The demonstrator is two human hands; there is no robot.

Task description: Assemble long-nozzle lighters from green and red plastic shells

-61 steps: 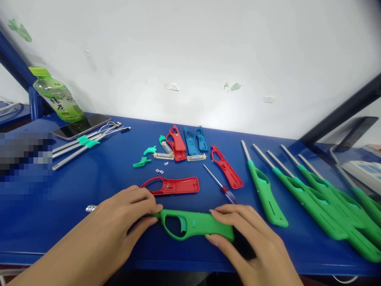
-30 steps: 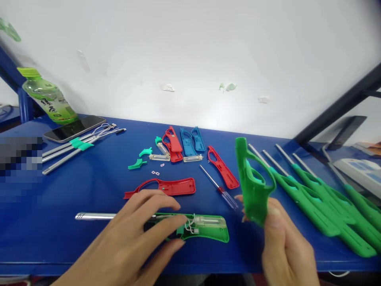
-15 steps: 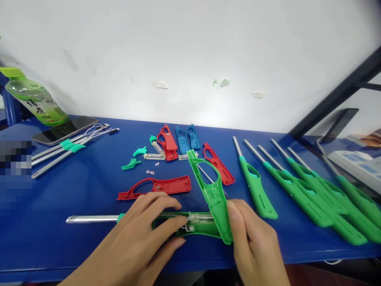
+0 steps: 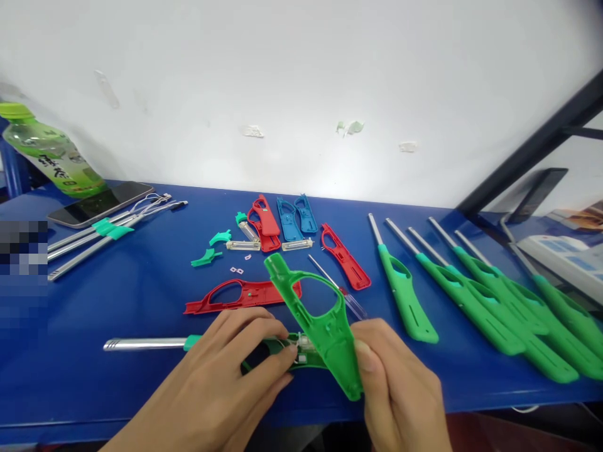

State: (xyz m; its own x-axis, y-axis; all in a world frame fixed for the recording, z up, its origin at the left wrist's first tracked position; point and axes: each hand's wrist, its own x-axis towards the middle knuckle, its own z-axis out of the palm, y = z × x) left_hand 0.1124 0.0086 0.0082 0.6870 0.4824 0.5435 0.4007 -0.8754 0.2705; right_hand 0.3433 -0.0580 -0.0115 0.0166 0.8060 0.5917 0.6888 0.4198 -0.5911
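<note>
A green half shell [image 4: 325,326] is pinched at its wide end by my right hand [image 4: 400,383], its hollow inner side showing and its narrow end pointing up and left. Below it on the table lies another green shell [image 4: 311,359] with a clear part and thin wires inside. My left hand [image 4: 221,370] rests over that lower shell, fingers curled on its left part and the wires near the fingertips. From under my left hand a silver tube [image 4: 144,344] with a teal collar sticks out to the left. The raised shell hides the lower shell's right end.
Several green lighters [image 4: 409,301] lie on the right. Red shell halves [image 4: 346,257], blue shell halves [image 4: 289,220], teal pieces [image 4: 206,257] and a screwdriver [image 4: 325,270] lie beyond my hands. Silver tubes [image 4: 85,235], a phone [image 4: 103,204] and a bottle [image 4: 51,157] are at left.
The raised green shell has turned and tilted left, its narrow end now lower and further left, uncovering the screwdriver. My right hand has rotated with it. My left hand has barely moved.
</note>
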